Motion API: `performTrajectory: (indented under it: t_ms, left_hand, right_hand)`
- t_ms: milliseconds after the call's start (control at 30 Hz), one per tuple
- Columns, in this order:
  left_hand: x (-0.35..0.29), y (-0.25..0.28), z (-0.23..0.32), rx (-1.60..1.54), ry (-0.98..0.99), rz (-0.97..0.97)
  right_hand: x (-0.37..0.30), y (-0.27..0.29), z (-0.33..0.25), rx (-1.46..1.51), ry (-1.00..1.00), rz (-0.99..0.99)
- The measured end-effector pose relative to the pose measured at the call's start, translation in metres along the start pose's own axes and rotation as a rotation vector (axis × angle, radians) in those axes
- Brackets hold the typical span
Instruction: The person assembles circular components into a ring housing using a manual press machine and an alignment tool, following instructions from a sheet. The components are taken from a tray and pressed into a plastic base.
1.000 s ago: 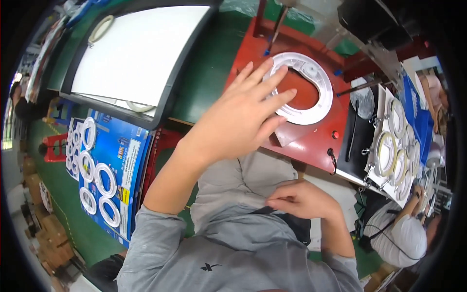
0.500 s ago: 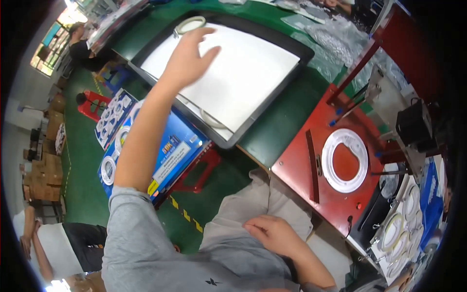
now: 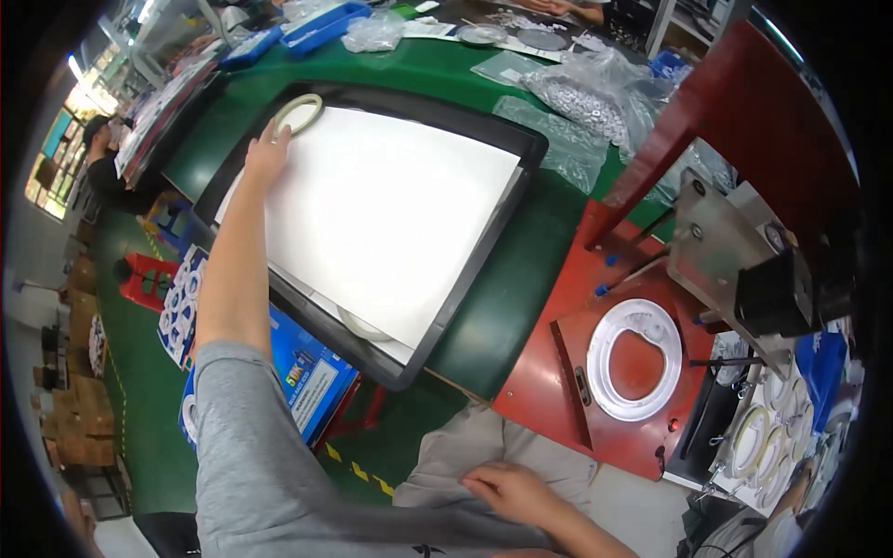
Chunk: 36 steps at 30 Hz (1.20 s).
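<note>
My left hand [image 3: 268,160] reaches to the far left corner of a black tray [image 3: 446,312]. Its fingers are closed on the near edge of a pale greenish-white ring [image 3: 314,118], and part of the grip is hidden by the hand itself. A large white sheet [image 3: 391,214] covers most of the tray. Under the sheet's near edge a second pale ring [image 3: 361,325] partly shows. My right hand [image 3: 512,490] rests over my lap, fingers together and loosely curled, with nothing seen in it.
On the right, a white ring-shaped part [image 3: 635,361] sits on a red machine base [image 3: 530,391], below a metal plate [image 3: 712,223]. Plastic bags of small parts [image 3: 581,102] lie beyond the tray. A blue box [image 3: 307,363] stands at the tray's near left. More rings [image 3: 749,442] lie far right.
My left hand has come down from above the sheet onto the ring at the tray's corner and closed on it. The head view has shifted. My right hand stays at my lap.
</note>
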<state>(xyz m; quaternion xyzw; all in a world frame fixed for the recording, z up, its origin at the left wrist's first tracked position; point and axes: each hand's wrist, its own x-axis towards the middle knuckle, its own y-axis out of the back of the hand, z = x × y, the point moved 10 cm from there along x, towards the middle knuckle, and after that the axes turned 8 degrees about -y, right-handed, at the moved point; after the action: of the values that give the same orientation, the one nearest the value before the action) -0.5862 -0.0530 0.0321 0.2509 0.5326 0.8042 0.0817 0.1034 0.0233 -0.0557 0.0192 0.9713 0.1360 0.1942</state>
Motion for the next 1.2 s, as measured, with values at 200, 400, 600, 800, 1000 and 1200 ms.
performTrajectory:
  t_ms: [200, 400, 600, 800, 1000, 1200]
  left_hand:
    - [-0.012, 0.006, 0.053, 0.021, -0.019, 0.143]
    - [-0.028, 0.024, 0.062, 0.207, -0.028, 0.067]
    - [-0.074, 0.045, 0.141, 0.021, -0.329, -0.160]
    - [-0.204, 0.109, 0.229, -0.641, -0.476, -0.072]
    - [-0.360, 0.173, 0.315, -0.693, -0.846, 0.208]
    - [-0.433, 0.096, 0.301, -1.432, -0.411, -0.260]
  right_hand:
    - [0.021, 0.001, 0.001, -0.035, -0.089, -0.016]
    - [0.029, -0.006, -0.014, -0.066, -0.011, -0.012]
    - [0.014, 0.000, -0.039, -0.057, 0.102, 0.027]
    - [-0.004, 0.055, -0.087, 0.106, 0.107, 0.207]
    - [-0.013, 0.093, -0.136, 0.759, 0.431, 0.300]
    - [-0.045, 0.107, -0.120, 0.638, 0.270, 0.327]
